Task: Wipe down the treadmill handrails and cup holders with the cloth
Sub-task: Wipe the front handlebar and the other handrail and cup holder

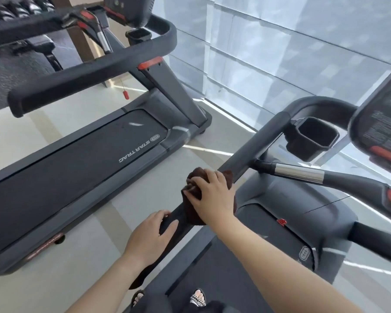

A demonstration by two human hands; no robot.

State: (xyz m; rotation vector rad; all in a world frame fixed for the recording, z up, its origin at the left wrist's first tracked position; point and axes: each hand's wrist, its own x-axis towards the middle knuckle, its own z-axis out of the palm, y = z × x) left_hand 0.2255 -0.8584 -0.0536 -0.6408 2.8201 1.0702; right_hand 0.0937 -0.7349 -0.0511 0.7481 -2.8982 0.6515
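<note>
A dark brown cloth [193, 185] is wrapped over the left handrail [255, 143] of the treadmill I stand on. My right hand [212, 195] presses down on the cloth and grips it around the rail. My left hand [150, 236] holds the same rail nearer its end, just below the cloth. A black cup holder [312, 137] hangs beside the rail's upper bend, under the console [384, 123]. A second bar with a chrome sleeve [298, 173] branches to the right.
Another treadmill [95, 154] stands to the left across a pale floor strip, its handrail [88, 73] and cup holder [139, 35] at upper left. A frosted window wall [280, 53] runs ahead. My sandalled feet [198, 298] rest on the belt below.
</note>
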